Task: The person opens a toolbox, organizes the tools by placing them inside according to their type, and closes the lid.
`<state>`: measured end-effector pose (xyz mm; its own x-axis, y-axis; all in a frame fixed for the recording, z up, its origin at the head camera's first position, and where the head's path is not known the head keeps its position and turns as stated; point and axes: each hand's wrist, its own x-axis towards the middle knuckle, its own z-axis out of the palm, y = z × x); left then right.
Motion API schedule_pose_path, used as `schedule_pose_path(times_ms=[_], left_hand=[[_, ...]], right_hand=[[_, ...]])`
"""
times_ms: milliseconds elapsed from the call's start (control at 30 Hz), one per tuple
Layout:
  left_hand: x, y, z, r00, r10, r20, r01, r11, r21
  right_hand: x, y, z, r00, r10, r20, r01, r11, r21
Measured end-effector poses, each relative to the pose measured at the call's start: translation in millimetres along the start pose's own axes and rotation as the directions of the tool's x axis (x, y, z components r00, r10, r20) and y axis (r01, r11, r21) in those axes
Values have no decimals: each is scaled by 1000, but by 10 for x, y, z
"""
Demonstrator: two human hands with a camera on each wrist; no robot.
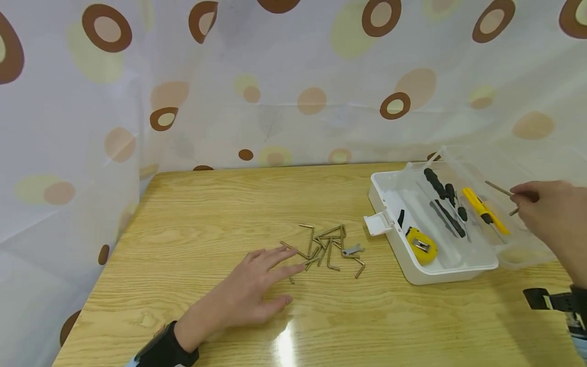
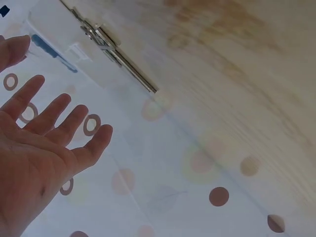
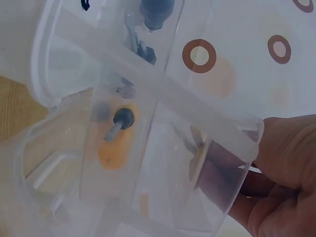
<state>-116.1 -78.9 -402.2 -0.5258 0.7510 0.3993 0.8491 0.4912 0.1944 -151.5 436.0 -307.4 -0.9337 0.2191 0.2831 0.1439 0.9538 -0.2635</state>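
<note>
Head view: the right hand pinches a bent brass key between thumb and fingers, over the clear lid folded back past the box's right side. The box stands toward the right of the table, near its far edge, with a yellow screwdriver near its right edge and a tape in its near left corner. More keys lie heaped around the table's middle, left of the box, a small wrench among them. The left hand is flat and relaxed, fingers spread at the heap's left edge; whether they touch it I cannot tell.

Left wrist view: the palm is bare, fingers apart, and the heap lies beyond the fingertips.

Right wrist view: the fingers are curled behind clear plastic, which blurs the grip.

The step looks like putting this key away at the box. The next move would call for a steady pinch, the bent end kept clear of the plastic, and release only once the key is supported.
</note>
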Motion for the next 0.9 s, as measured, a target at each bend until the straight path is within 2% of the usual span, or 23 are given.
schedule_pose_path(times_ms=[167, 233, 333, 433, 500, 567, 633, 667, 700, 800, 900], left_hand=[[-19, 15, 8, 1000, -25, 17, 25, 1000, -11], [-24, 16, 4, 999, -33, 22, 33, 999, -11], [-30, 12, -3, 999, -40, 26, 41, 999, -8], [-36, 2, -12, 998, -48, 30, 49, 999, -5], [-38, -7, -15, 998, -54, 31, 54, 999, -3], [-40, -14, -19, 998, -61, 30, 61, 998, -1], [-43, -21, -19, 998, -65, 27, 64, 998, 2], [-44, -22, -18, 998, -65, 25, 65, 998, 3], [-46, -24, -13, 998, -63, 23, 63, 998, 3], [-57, -29, -4, 998, -59, 19, 59, 998, 6], [-70, -35, -5, 998, -58, 10, 58, 998, 9]], right_hand=[[-19, -71, 49, 1000, -31, 2, 31, 999, -37], [-61, -129, 63, 996, -89, -32, 87, 995, -50], [-145, -233, 88, 975, -194, -105, 187, 980, -69], [-221, -379, 148, 938, -293, -188, 279, 956, -95], [-256, -509, 225, 894, -375, -245, 365, 927, -87], [-305, -668, 327, 835, -476, -275, 473, 877, -82], [-373, -840, 443, 761, -579, -294, 587, 807, -71], [-417, -921, 504, 718, -631, -293, 645, 762, -59], [-470, -1007, 558, 689, -669, -281, 686, 726, -45], [-654, -1249, 709, 615, -748, -249, 773, 634, 4], [-839, -1456, 853, 572, -805, -160, 819, 571, 55]])
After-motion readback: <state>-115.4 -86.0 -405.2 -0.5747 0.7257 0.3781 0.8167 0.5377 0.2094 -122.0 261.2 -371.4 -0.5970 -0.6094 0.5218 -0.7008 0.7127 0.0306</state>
